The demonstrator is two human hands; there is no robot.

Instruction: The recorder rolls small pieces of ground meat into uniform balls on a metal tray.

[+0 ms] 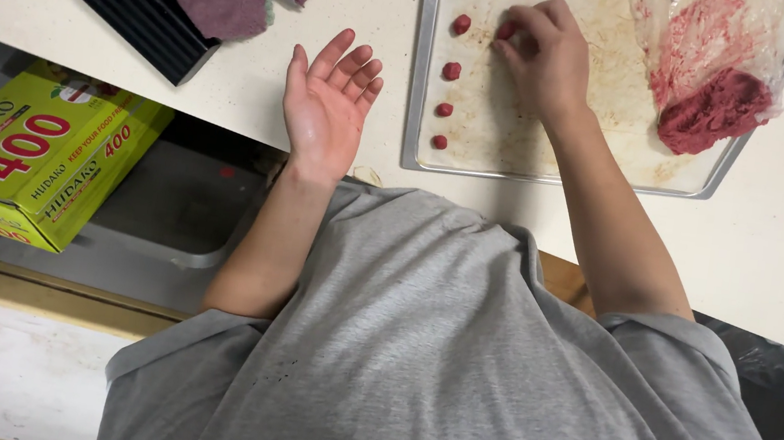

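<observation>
Now I'm placing a red meat ball (505,30) on the metal tray (420,73).

My right hand (547,54) pinches it in the second column; my left hand (328,106) rests open, palm up, holding nothing. Next, I judge, a clean release. Being round, it has no long axis.

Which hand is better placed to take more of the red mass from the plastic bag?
The right hand, probably. It is already over the tray, setting down a small red ball, nearer the bag of red mass. The left hand lies open beside the tray.
</observation>
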